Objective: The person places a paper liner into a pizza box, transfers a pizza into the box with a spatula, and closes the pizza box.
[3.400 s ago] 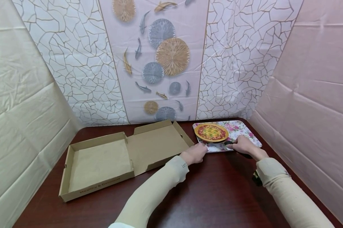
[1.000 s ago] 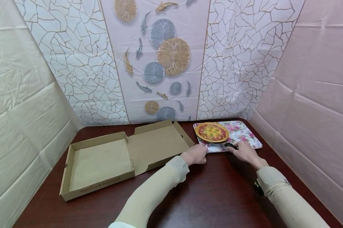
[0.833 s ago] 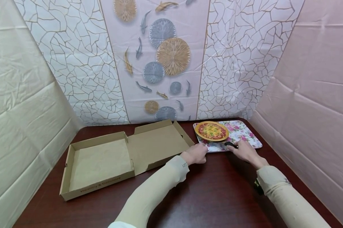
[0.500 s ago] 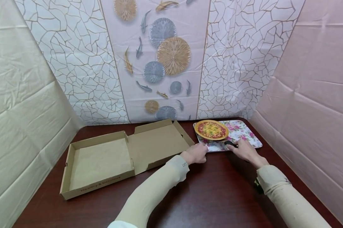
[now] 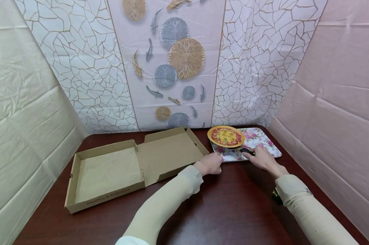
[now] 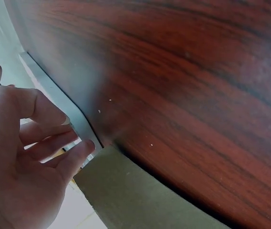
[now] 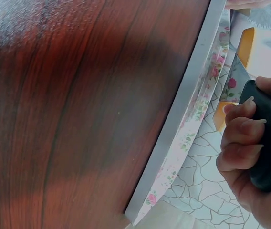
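A round pizza (image 5: 225, 136) with an orange rim appears raised over the left part of a flowered tray (image 5: 262, 139). My right hand (image 5: 262, 158) grips the black handle (image 7: 269, 138) of a pizza server, fingers curled round it. Its shiny metal blade (image 7: 235, 81) reaches under the pizza, whose orange edge shows past it in the right wrist view. At the tray's front left corner is my left hand (image 5: 210, 163), thumb and fingers pinching the tray's edge, as the left wrist view shows.
An unfolded cardboard pizza box (image 5: 108, 173) lies on the dark red wooden table (image 5: 233, 204) to the left. Its lid (image 5: 169, 151) extends right, close to my left hand and the tray. Patterned cloth (image 5: 172, 68) stands behind the table, with plain cloth walls at both sides.
The pizza has risen from the tray and shifted slightly back and left on the pizza server. My right hand has moved a little with it, while my left stays at the tray's corner.
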Tool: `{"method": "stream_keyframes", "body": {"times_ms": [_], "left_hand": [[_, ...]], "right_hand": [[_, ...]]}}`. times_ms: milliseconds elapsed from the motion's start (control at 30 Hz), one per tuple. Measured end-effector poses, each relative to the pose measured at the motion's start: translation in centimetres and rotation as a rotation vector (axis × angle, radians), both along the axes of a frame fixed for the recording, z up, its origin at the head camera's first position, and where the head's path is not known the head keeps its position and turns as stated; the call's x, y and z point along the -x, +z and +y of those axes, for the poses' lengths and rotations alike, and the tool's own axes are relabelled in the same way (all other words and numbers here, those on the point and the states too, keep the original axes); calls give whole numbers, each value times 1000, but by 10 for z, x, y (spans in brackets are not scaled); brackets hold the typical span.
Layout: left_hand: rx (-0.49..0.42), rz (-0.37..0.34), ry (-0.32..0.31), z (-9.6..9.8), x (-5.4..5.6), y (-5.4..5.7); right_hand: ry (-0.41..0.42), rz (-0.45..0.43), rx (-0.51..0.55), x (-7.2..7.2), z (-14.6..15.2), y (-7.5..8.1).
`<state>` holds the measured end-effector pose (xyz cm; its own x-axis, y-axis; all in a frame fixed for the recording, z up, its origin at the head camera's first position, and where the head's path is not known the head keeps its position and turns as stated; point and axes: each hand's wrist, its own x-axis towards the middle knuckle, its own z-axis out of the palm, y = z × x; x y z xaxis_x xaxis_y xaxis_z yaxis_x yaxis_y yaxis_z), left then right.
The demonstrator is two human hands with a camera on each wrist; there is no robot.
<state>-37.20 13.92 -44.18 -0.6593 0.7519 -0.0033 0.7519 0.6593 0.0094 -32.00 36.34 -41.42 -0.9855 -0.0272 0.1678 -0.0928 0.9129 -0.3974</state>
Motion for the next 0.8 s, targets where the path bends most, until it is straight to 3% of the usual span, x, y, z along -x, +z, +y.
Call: {"method": "stream_keyframes", "body": {"times_ms": [233,333,600,800], "left_hand": [[-3,-23,21,0,-2,-2],[-4,-2,18,-2,-2,-5],[39,159,-82,-8,-2,-8],[-23,260,-145,-17,1,-2]], "right_hand": [[4,-3,14,0,-3,4],[11,-5,15,-1,-4,6],[25,18,5,0,-5,7],[49,8,25,4,-5,5]]}}
